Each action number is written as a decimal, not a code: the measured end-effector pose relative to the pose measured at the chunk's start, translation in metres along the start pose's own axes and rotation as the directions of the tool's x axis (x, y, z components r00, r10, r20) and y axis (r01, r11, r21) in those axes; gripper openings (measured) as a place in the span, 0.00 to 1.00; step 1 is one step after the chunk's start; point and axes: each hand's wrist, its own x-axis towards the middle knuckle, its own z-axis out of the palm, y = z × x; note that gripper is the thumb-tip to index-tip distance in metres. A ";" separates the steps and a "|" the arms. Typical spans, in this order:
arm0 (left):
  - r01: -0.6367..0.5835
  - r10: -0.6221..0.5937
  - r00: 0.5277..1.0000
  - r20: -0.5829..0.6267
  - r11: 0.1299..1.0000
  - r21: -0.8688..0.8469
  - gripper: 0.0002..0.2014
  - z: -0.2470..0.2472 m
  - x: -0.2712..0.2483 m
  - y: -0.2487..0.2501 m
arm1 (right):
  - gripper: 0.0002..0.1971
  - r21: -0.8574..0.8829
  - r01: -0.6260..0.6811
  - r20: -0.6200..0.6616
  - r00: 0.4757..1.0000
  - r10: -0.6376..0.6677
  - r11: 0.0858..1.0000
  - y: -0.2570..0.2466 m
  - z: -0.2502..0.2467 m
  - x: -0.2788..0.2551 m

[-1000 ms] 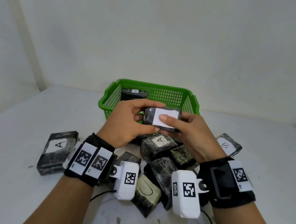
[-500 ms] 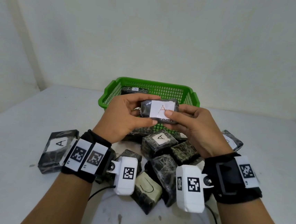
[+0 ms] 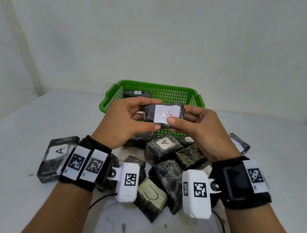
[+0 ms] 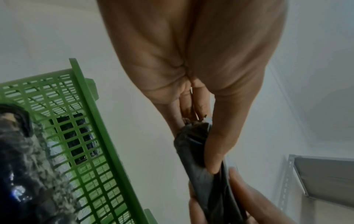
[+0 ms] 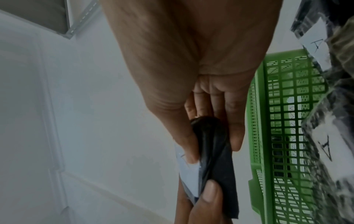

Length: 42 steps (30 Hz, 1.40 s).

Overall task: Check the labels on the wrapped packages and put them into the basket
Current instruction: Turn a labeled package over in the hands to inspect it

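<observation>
Both hands hold one dark wrapped package (image 3: 163, 115) up in front of the green basket (image 3: 111, 101), its white label with a red "A" facing me. My left hand (image 3: 129, 121) grips its left end and my right hand (image 3: 196, 126) its right end, thumb on the label. The left wrist view shows the package (image 4: 199, 153) pinched between thumb and fingers; the right wrist view shows the same package (image 5: 214, 151). One labelled package (image 3: 137, 94) lies in the basket. Several more wrapped packages (image 3: 162, 147) are piled on the table under my hands.
A package marked "A" (image 3: 57, 156) lies apart at the left on the white table (image 3: 17, 122). Another labelled one (image 3: 239, 145) sits at the right of the pile. A wall stands close behind the basket. Cables trail from the wrist cameras.
Both hands have lifted the package a little and tilted it, so the "A" on its label, which showed blank a second ago, now faces me.
</observation>
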 end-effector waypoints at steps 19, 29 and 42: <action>-0.049 0.046 0.997 0.056 0.996 0.069 0.33 -0.001 -0.001 0.000 | 0.16 0.142 -0.114 0.032 0.993 0.111 0.983 -0.006 0.002 -0.002; -0.058 0.056 0.998 0.028 0.995 0.080 0.22 0.005 -0.001 -0.001 | 0.22 0.128 -0.072 0.039 0.997 0.068 0.989 -0.001 0.003 0.001; -0.047 0.048 0.999 -0.009 0.994 0.093 0.24 -0.002 -0.001 0.000 | 0.27 0.088 -0.037 0.006 0.999 0.036 0.995 0.004 0.010 0.001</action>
